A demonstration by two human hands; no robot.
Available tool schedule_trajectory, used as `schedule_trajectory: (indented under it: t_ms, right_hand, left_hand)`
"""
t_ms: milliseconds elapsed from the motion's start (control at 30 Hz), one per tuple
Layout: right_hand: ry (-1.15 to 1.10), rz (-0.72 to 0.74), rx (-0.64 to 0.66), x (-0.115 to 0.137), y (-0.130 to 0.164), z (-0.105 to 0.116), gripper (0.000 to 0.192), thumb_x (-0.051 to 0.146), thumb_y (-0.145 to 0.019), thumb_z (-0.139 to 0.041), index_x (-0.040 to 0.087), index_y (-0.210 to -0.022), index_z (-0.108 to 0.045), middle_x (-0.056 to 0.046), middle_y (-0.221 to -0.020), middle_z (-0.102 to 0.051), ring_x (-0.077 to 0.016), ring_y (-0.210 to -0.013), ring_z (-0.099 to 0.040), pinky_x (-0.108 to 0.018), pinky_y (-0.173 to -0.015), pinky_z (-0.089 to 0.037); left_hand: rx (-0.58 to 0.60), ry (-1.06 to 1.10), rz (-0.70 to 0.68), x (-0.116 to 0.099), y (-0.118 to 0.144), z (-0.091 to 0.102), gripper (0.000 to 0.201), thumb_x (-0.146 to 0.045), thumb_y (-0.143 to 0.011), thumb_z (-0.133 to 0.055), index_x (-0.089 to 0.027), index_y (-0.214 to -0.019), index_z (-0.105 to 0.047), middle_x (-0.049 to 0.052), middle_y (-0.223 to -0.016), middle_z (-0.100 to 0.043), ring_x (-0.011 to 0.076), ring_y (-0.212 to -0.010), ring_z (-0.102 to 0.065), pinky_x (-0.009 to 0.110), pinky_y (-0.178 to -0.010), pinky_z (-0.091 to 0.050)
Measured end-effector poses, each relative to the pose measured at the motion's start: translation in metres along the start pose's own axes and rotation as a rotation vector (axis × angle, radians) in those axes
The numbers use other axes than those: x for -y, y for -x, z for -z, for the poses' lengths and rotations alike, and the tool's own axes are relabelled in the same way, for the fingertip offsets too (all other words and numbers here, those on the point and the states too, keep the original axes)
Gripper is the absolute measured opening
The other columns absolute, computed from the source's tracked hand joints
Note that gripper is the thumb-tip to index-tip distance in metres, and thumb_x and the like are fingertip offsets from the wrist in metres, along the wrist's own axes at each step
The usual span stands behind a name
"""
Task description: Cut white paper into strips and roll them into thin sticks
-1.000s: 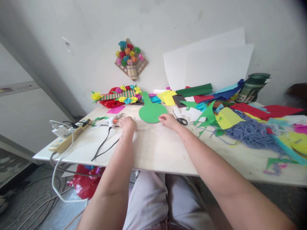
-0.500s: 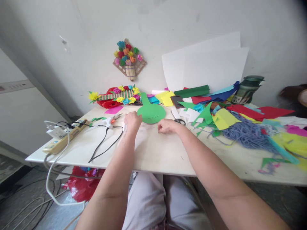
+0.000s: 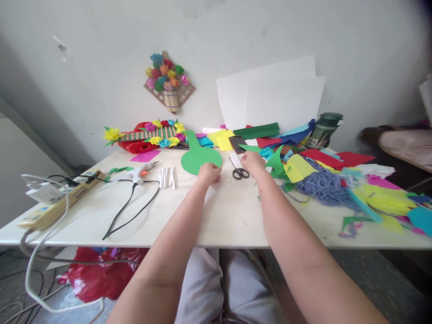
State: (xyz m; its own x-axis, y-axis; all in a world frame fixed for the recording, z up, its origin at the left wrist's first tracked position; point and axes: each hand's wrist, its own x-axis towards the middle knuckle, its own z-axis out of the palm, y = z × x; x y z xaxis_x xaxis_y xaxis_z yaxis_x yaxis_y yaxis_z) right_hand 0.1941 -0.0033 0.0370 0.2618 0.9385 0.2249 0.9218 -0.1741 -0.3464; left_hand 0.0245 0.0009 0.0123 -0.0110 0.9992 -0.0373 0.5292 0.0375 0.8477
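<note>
Green cut-out (image 3: 199,157): a flat paddle-shaped piece of green sheet lying on the desk (image 3: 219,211); its near rim is touching your left hand (image 3: 209,173).
Handling: judge it light and floppy, easy to crease; it lies flush, so you likely need to slide a fingertip under the rim, and its narrow neck on the far side looks like the handiest place to pinch.
Left fingers: curled loosely at the cut-out's near edge, knuckles up; you cannot tell from here whether they actually pinch the sheet.
Right hand (image 3: 251,161): its fingers are bent over coloured scraps, just right of the scissors; what they hold, if anything, is hidden.
Scissors (image 3: 240,172): black-handled, lying between your two hands, blades pointing away from you.
Glue sticks (image 3: 168,177): a few white rods left of your left fingers.
Glue gun (image 3: 139,172): further left, its black cord trailing toward you.
Yarn (image 3: 326,186): a blue-grey tangle well right of your right fingers, among loose paper.
</note>
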Motion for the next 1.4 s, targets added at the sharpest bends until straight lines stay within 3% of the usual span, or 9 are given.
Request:
schedule_trajectory:
  t_ms: [200,500,700,867,1067,1133,1200,1300,1400]
  right_hand:
    - [0.066,-0.009,0.032,0.0,0.003,-0.014,0.044,0.043,-0.082,-0.049,0.016,-0.115,-0.061,-0.016,-0.116,-0.063,-0.0284,-0.109,-0.057,-0.037,-0.084,-0.044]
    - [0.102,0.055,0.021,0.006,0.007,-0.028,0.035,0.024,-0.081,-0.051,0.018,-0.114,-0.061,-0.014,-0.113,-0.064,-0.0283,-0.109,-0.056,-0.036,-0.084,-0.044]
    - [-0.076,0.044,-0.087,0.006,0.003,-0.031,0.044,0.023,-0.078,-0.055,0.015,-0.122,-0.051,-0.014,-0.11,-0.064,-0.0273,-0.104,-0.057,-0.037,-0.085,-0.045]
    - [-0.434,0.264,-0.148,0.018,0.003,-0.042,0.046,0.022,-0.072,-0.061,0.018,-0.117,-0.052,-0.006,-0.097,-0.065,-0.0181,-0.083,-0.062,-0.032,-0.08,-0.048]
    - [-0.605,0.6,0.029,0.039,0.013,-0.051,0.044,0.019,-0.065,-0.067,0.018,-0.108,-0.059,-0.002,-0.085,-0.065,-0.0124,-0.068,-0.059,-0.027,-0.07,-0.049]
    - [-0.608,0.578,0.058,0.037,0.012,-0.046,0.038,0.021,-0.068,-0.066,0.017,-0.105,-0.061,-0.002,-0.085,-0.067,-0.0128,-0.072,-0.061,-0.026,-0.072,-0.049]
    - [-0.535,0.444,0.024,0.029,0.009,-0.037,0.027,0.022,-0.073,-0.062,0.017,-0.1,-0.065,-0.004,-0.087,-0.068,-0.0144,-0.079,-0.063,-0.027,-0.076,-0.048]
    - [-0.279,0.165,-0.047,0.014,0.004,-0.021,0.026,0.022,-0.079,-0.053,0.02,-0.102,-0.066,-0.006,-0.097,-0.07,-0.0191,-0.093,-0.063,-0.029,-0.08,-0.047]
    - [-0.014,0.048,0.049,0.006,0.003,-0.01,0.032,0.019,-0.076,-0.055,0.022,-0.105,-0.067,-0.009,-0.11,-0.067,-0.0234,-0.102,-0.061,-0.032,-0.081,-0.046]
  left_hand:
    - [0.243,0.476,0.041,-0.008,0.016,-0.026,0.006,-0.015,-0.078,-0.059,-0.013,-0.073,-0.058,0.004,-0.054,-0.062,0.0135,-0.051,-0.061,0.025,-0.056,-0.05]
    - [0.119,0.817,0.047,0.003,0.018,-0.02,0.009,-0.015,-0.079,-0.06,-0.011,-0.074,-0.054,0.006,-0.058,-0.064,0.0123,-0.048,-0.061,0.023,-0.053,-0.05]
    - [0.1,0.857,-0.008,0.008,0.015,-0.016,0.012,-0.02,-0.077,-0.063,-0.01,-0.074,-0.056,0.007,-0.062,-0.066,0.0136,-0.05,-0.062,0.024,-0.053,-0.05]
    - [0.01,0.892,-0.079,0.016,0.006,-0.012,0.025,-0.034,-0.075,-0.067,-0.01,-0.078,-0.059,0.009,-0.071,-0.067,0.0138,-0.057,-0.064,0.024,-0.057,-0.051]
    - [-0.122,0.913,-0.1,0.025,-0.006,-0.008,0.024,-0.034,-0.073,-0.067,-0.01,-0.076,-0.061,0.003,-0.059,-0.062,0.0156,-0.057,-0.062,0.029,-0.063,-0.052]
    - [-0.151,0.915,-0.082,0.025,-0.006,-0.007,0.021,-0.03,-0.074,-0.067,-0.01,-0.078,-0.06,0.003,-0.059,-0.063,0.0158,-0.057,-0.063,0.028,-0.061,-0.051]
    - [-0.132,0.906,-0.069,0.024,-0.003,-0.006,0.02,-0.029,-0.076,-0.065,-0.011,-0.082,-0.059,0.004,-0.06,-0.065,0.0157,-0.056,-0.063,0.026,-0.057,-0.05]
    - [-0.081,0.851,-0.067,0.021,0.001,-0.004,0.018,-0.026,-0.079,-0.061,-0.011,-0.089,-0.057,0.005,-0.06,-0.065,0.0157,-0.051,-0.062,0.025,-0.05,-0.048]
    - [-0.065,0.79,-0.068,0.019,0.005,-0.004,0.018,-0.025,-0.082,-0.058,-0.01,-0.093,-0.056,0.005,-0.06,-0.065,0.0152,-0.048,-0.061,0.023,-0.046,-0.045]
